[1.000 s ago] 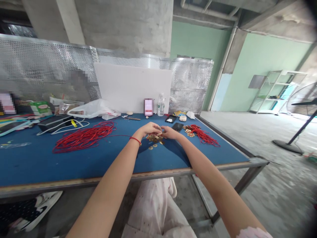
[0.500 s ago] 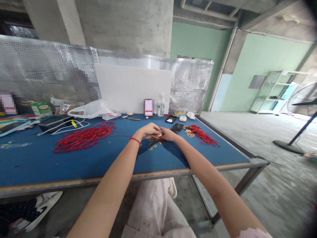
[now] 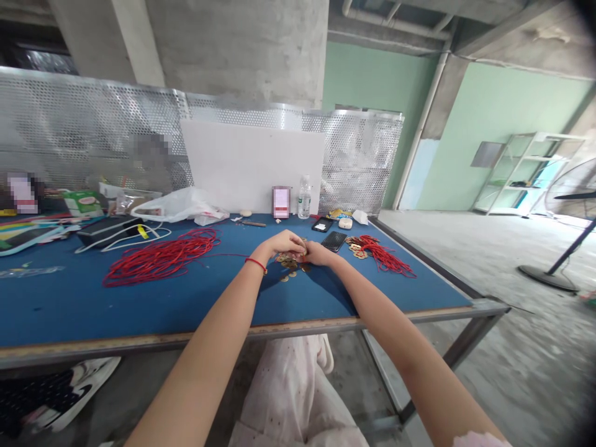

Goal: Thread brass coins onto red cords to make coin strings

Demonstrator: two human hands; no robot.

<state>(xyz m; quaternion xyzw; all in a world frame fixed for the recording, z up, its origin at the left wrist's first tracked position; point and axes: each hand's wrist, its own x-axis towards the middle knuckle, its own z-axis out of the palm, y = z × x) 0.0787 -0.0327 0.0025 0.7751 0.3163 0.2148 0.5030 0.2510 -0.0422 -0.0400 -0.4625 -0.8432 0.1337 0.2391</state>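
- Table (image 3: 186,310) has a blue top; you work over its middle.
- Your left hand (image 3: 286,243) bends inward, fingers curled, tips meeting your right hand's; cannot tell how tight its grip is or what it has.
- Your right hand (image 3: 319,253) meets it from the other side, fingers bent; its grip contents are hidden too.
- Gold pieces (image 3: 288,263) lie loose in a small pile right under your hands, a few nearer you.
- Red cord coil (image 3: 162,256) sits left of you; one strand (image 3: 228,254) runs toward your left wrist, far end unclear.
- Red cord bundle (image 3: 386,257) lies right, more gold discs (image 3: 357,249) at its left end.
- Black phone (image 3: 334,241) lies just beyond your right hand.
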